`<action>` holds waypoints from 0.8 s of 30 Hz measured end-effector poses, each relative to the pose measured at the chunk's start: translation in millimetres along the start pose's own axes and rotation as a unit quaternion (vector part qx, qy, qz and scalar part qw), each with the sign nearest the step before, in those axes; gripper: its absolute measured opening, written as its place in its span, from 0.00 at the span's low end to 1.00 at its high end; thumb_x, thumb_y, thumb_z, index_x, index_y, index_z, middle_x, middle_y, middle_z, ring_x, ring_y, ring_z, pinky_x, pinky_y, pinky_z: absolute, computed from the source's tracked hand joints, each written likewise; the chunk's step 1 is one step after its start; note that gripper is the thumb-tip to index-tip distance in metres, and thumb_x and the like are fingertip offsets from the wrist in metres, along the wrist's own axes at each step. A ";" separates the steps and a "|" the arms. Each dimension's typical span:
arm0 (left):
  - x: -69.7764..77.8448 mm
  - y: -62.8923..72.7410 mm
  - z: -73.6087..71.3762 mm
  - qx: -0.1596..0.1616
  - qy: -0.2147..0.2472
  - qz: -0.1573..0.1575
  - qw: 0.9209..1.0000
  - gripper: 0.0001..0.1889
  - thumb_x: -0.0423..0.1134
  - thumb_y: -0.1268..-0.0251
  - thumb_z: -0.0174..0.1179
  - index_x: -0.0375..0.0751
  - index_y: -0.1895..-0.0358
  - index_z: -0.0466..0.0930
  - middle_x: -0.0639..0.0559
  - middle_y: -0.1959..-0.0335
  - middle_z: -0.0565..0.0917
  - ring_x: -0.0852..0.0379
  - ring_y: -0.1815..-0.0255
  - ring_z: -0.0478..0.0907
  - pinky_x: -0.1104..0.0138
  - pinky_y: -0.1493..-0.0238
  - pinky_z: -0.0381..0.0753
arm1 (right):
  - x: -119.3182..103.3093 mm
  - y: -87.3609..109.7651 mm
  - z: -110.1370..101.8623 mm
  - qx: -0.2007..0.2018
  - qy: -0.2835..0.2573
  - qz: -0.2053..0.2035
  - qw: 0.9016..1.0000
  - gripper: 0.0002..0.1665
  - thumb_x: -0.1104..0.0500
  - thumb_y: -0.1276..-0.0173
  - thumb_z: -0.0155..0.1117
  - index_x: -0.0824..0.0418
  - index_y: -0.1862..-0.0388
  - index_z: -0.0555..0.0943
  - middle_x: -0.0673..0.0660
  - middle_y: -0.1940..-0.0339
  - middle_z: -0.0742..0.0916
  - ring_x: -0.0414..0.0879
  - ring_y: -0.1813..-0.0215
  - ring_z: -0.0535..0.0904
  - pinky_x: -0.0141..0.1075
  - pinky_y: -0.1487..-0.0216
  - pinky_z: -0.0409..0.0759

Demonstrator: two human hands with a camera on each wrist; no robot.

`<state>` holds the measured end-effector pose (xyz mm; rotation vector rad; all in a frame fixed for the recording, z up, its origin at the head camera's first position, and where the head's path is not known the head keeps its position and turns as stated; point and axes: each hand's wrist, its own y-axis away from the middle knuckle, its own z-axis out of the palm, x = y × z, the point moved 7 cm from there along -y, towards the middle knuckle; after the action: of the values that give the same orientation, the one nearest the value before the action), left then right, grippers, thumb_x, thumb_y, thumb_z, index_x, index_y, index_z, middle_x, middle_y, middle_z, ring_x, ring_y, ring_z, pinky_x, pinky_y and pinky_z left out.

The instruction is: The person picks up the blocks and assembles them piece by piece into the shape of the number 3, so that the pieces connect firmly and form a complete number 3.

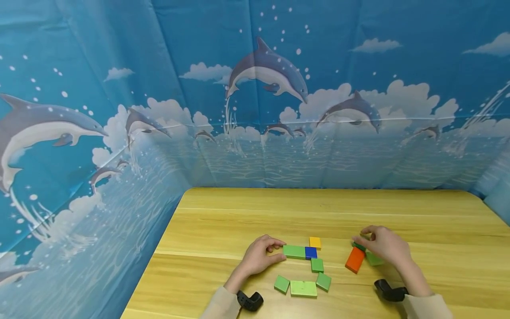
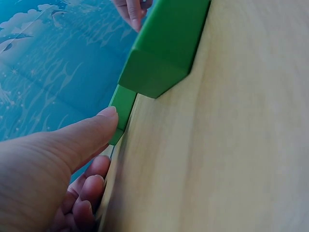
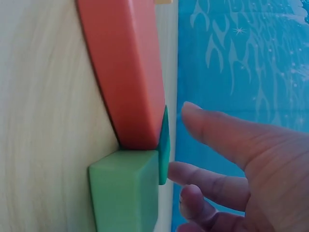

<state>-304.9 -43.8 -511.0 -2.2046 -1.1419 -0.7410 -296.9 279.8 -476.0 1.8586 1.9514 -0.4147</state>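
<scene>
In the head view my left hand [image 1: 258,256] holds the left end of a long green block [image 1: 294,252] lying on the table. The thumb [image 2: 91,130] lies against that block's near side in the left wrist view; the index finger is hidden behind it. A blue block [image 1: 311,253] meets its right end. My right hand [image 1: 384,243] is over a dark green piece [image 3: 164,150]. Its thumb stands off in the air, and a fingertip is close to the piece's edge; contact is unclear. Beside the piece are a red-orange block [image 1: 355,259] and a light green block [image 1: 374,258].
On the wooden table [image 1: 223,212], a yellow block [image 1: 315,242] is behind the blue one and a small green block [image 1: 317,265] in front. Nearer me a wide lime block [image 1: 303,289] lies between two tilted green blocks. A dolphin-printed curtain [image 1: 255,159] hangs behind the table.
</scene>
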 end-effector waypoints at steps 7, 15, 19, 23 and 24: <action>-1.1 0.1 1.2 0.000 0.004 -0.004 1.000 0.17 0.52 0.41 0.65 0.53 0.50 0.83 0.63 0.65 0.75 0.66 0.68 0.68 0.71 0.65 0.69 | 5.3 -1.4 4.7 -0.016 0.009 0.014 1.000 0.38 0.33 0.39 0.60 0.66 0.51 0.82 0.56 0.65 0.82 0.45 0.74 0.73 0.39 0.78 0.68; -2.8 -0.6 1.9 -0.003 0.004 -0.004 1.000 0.17 0.53 0.40 0.64 0.54 0.50 0.83 0.63 0.65 0.75 0.65 0.68 0.68 0.71 0.65 0.68 | 9.1 -0.8 8.1 -0.031 -0.010 0.022 0.999 0.39 0.32 0.39 0.60 0.66 0.50 0.81 0.56 0.64 0.82 0.46 0.75 0.71 0.39 0.78 0.66; -3.0 -1.5 1.0 -0.002 0.005 0.000 1.000 0.17 0.52 0.40 0.65 0.53 0.50 0.83 0.63 0.65 0.75 0.65 0.69 0.68 0.71 0.65 0.68 | 8.6 -2.2 9.2 -0.028 -0.012 0.020 0.999 0.39 0.32 0.39 0.60 0.66 0.50 0.80 0.55 0.66 0.81 0.46 0.75 0.69 0.39 0.78 0.64; -3.7 -2.0 -0.4 0.000 0.003 0.002 1.000 0.17 0.52 0.40 0.65 0.53 0.50 0.83 0.62 0.65 0.75 0.65 0.69 0.67 0.71 0.66 0.68 | 5.8 -5.9 11.1 -0.020 -0.009 0.014 1.000 0.38 0.33 0.39 0.60 0.66 0.51 0.80 0.54 0.67 0.81 0.46 0.76 0.70 0.39 0.78 0.65; -3.8 -2.1 -0.7 0.000 0.003 0.002 1.000 0.17 0.52 0.40 0.65 0.53 0.50 0.83 0.62 0.65 0.75 0.65 0.69 0.67 0.71 0.66 0.68 | 4.4 -7.5 11.5 -0.019 -0.005 0.013 1.000 0.38 0.33 0.39 0.60 0.66 0.51 0.80 0.54 0.66 0.81 0.46 0.75 0.72 0.39 0.77 0.66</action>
<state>-308.6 -45.3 -512.6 -2.2020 -1.1344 -0.7458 -303.5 277.6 -488.6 1.8515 1.9138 -0.3768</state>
